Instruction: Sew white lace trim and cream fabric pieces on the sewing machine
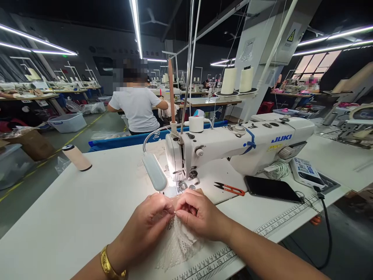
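Both of my hands meet in front of the needle area of a white sewing machine. My left hand, a gold bangle on its wrist, pinches the upper edge of white lace fabric. Fingertips nearly touching the left ones, my right hand pinches the same edge. The lace hangs gathered below the fingers onto the tabletop. A lamp lights the presser foot just beyond my hands. Orange-handled thread snips lie to the right of my right hand.
A black phone, a white box-shaped device and a coiled cable lie on the right. A thread cone lies at the table's left edge. Ruler markings run along the front edge. A person in a white shirt sits ahead.
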`<state>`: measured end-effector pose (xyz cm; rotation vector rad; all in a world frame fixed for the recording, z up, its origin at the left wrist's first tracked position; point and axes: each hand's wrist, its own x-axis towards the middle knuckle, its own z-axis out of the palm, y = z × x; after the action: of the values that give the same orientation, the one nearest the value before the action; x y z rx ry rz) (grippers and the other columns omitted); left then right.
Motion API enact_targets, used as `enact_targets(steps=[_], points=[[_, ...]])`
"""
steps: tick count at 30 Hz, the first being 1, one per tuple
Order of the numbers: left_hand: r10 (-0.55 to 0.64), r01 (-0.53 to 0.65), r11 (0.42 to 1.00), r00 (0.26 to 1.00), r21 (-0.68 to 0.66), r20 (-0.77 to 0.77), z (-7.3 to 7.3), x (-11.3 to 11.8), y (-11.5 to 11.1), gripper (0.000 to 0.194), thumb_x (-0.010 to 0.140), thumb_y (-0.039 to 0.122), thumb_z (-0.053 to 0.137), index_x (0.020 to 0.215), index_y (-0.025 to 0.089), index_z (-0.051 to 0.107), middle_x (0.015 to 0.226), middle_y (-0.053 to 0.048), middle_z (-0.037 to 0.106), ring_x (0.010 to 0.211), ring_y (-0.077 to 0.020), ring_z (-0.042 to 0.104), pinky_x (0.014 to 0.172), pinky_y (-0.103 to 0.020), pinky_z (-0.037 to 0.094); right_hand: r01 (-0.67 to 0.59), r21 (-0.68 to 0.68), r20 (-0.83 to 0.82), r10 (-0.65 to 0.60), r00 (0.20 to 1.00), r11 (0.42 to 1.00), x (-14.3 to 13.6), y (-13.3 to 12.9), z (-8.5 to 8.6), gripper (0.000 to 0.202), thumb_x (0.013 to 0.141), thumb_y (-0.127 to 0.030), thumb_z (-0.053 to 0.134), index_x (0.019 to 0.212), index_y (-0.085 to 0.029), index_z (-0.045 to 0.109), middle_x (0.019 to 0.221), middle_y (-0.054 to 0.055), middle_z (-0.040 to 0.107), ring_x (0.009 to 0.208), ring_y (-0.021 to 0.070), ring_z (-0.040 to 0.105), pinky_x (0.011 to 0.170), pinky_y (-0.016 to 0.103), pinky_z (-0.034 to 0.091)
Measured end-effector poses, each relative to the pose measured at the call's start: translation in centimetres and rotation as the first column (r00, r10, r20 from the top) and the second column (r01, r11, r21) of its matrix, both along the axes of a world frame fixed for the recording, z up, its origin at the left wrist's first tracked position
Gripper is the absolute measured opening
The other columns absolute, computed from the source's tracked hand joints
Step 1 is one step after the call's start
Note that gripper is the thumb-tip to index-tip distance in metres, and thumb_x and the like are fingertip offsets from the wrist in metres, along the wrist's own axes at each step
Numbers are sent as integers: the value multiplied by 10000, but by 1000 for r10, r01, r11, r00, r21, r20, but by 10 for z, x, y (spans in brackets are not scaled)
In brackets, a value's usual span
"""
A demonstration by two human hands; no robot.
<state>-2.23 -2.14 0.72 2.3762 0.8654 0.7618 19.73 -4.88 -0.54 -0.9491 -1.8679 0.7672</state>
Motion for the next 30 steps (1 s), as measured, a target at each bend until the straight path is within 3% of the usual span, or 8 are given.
enact_targets(steps=[7, 9, 11, 13, 16, 20, 23, 30], points=[[47, -51, 996, 998, -80, -45, 4, 1, 3, 208, 1002, 289, 470, 830, 221, 565, 836, 1, 642, 760, -154, 578, 698, -275, 461, 52, -65, -44, -55, 997, 997, 8, -2, 8, 179, 973, -282, 559, 813, -203, 566, 798, -15, 539, 726, 153, 492, 709, 294, 388], [88, -94, 989, 994, -112, -60, 5, 2, 4, 198, 985, 293, 481, 817, 218, 551, 820, 6, 637, 735, -152, 572, 679, -274, 451, -207, -214, -134, 181, 974, 955, 16, -5, 13, 290, 1005, -407, 575, 800, -204, 605, 788, -2, 581, 723, 162, 539, 683, 286, 421], [117, -125, 982, 991, -141, -65, 7, 3, 4, 193, 971, 309, 497, 810, 217, 550, 807, 8, 633, 718, -152, 565, 667, -275, 443, -424, -298, -211, 374, 903, 855, 21, -7, 17, 402, 980, -558, 625, 787, -206, 653, 770, 5, 616, 736, 175, 579, 696, 289, 454], [123, -131, 978, 991, -164, -61, 8, 5, 2, 188, 962, 328, 517, 817, 217, 563, 797, 12, 627, 711, -152, 556, 659, -273, 432, -332, -320, -167, 292, 942, 888, 19, -7, 16, 406, 869, -617, 757, 944, -221, 703, 932, 27, 660, 838, 198, 581, 767, 308, 471], [105, -115, 968, 993, -225, -56, 12, 7, 0, 184, 963, 355, 529, 847, 217, 568, 815, 16, 622, 720, -151, 543, 667, -271, 418, -86, -303, -8, 88, 996, 949, 9, -6, 10, 521, 803, -415, 861, 1235, -249, 622, 1115, 40, 633, 921, 206, 535, 821, 314, 458], [55, -118, 933, 980, -339, -191, 21, -3, 5, 220, 926, 420, 589, 859, 210, 570, 823, 16, 592, 734, -161, 506, 655, -274, 370, -32, -311, 8, 36, 999, 950, 3, -2, 1, 87, 934, -219, 573, 1004, -211, 625, 849, -10, 585, 781, 170, 527, 710, 280, 420], [83, -186, 905, 959, -383, -271, 28, -14, 11, 245, 899, 443, 617, 834, 209, 582, 763, 30, 534, 706, -157, 458, 634, -273, 320, 73, -387, -32, -92, 995, 919, 8, 0, -2, 92, 955, -250, 513, 898, -216, 577, 785, -34, 506, 737, 158, 485, 667, 267, 390], [131, -212, 832, 973, -512, -190, 35, -17, 12, 283, 872, 495, 641, 880, 213, 617, 729, 41, 524, 699, -152, 455, 637, -262, 334, 103, -376, 8, -109, 994, 921, 10, -1, -3, 82, 937, -269, 507, 901, -221, 562, 788, -37, 495, 743, 162, 475, 681, 271, 385]])
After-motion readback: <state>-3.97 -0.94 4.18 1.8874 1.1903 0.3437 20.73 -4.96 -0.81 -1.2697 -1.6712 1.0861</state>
